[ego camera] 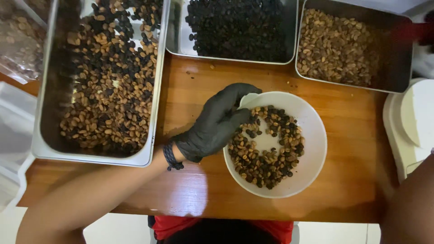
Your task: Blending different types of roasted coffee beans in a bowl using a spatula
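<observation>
White bowl (312, 135) of mixed coffee beans (266, 153)

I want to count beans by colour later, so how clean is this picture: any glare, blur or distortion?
Head view: glare patches on the wooden table; beans in the white bowl sharp; left hand casts soft shadow; edges blurred, right tray smeared red; wide-angle bending at corners.

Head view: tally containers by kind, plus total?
Metal trays: 3 — mixed beans, dark beans, light brown beans
White bowls: 1 — bowl of mixed beans; gloved left hand rests at its rim
Total: 4
</observation>
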